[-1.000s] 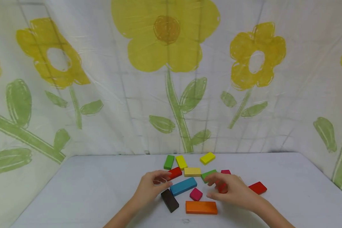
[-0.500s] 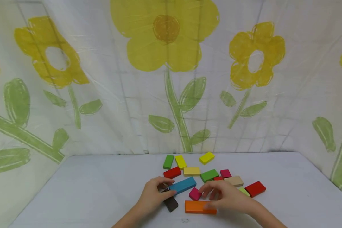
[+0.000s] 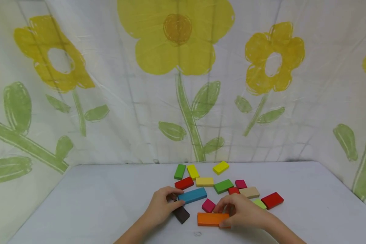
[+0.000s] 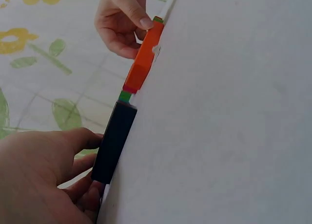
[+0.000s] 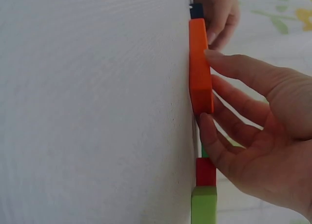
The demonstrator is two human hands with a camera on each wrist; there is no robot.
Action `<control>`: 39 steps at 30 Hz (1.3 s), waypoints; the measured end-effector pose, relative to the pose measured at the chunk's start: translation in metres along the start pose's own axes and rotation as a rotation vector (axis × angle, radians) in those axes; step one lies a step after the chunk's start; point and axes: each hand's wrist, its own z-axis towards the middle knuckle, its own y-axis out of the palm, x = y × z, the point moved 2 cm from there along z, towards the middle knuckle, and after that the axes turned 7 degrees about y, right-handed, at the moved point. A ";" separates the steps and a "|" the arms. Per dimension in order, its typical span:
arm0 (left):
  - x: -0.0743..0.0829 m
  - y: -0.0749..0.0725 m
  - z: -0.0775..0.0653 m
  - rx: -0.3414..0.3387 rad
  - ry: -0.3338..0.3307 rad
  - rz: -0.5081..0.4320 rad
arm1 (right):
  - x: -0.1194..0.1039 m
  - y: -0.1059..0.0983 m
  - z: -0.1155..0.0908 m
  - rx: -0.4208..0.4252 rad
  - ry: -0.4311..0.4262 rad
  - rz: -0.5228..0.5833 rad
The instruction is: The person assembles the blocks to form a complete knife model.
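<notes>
My left hand (image 3: 163,205) pinches the left end of a long blue block (image 3: 193,195), thumb on the near side and fingers on the far side. Just below that thumb lies a dark block (image 3: 181,215), partly covered by the hand. My right hand (image 3: 244,210) holds the right end of a long orange block (image 3: 209,219), its thumb at the near edge and its fingers behind. Between the two hands sits a small pink block (image 3: 208,205). The right wrist view shows the thumb against the orange block (image 5: 200,58). In the left wrist view the dark block (image 4: 114,143) hides the blue one.
Behind the hands lie a red block (image 3: 184,183), a pale yellow block (image 3: 204,182), a green block (image 3: 223,186) and several others. A tan block (image 3: 249,192), a lime block (image 3: 259,204) and another red block (image 3: 272,200) lie right. A flowered cloth (image 3: 109,145) hangs behind the white table (image 3: 94,203).
My right hand has come from the blocks at the back right down to the orange block and taken hold of it. My left hand has closed on the blue block, which has shifted slightly left.
</notes>
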 end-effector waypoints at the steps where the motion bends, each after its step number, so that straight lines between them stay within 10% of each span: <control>1: -0.001 -0.002 0.000 0.002 -0.009 0.003 | -0.002 0.000 -0.001 0.005 0.006 -0.003; 9: -0.008 -0.027 0.003 -0.038 -0.081 0.020 | -0.001 -0.001 0.000 -0.010 -0.015 -0.036; 20: -0.015 -0.062 0.004 -0.152 -0.022 0.049 | -0.001 -0.001 0.000 -0.012 -0.044 -0.032; 39: -0.009 -0.057 0.001 -0.097 0.093 0.154 | -0.004 0.001 -0.002 0.000 -0.013 -0.011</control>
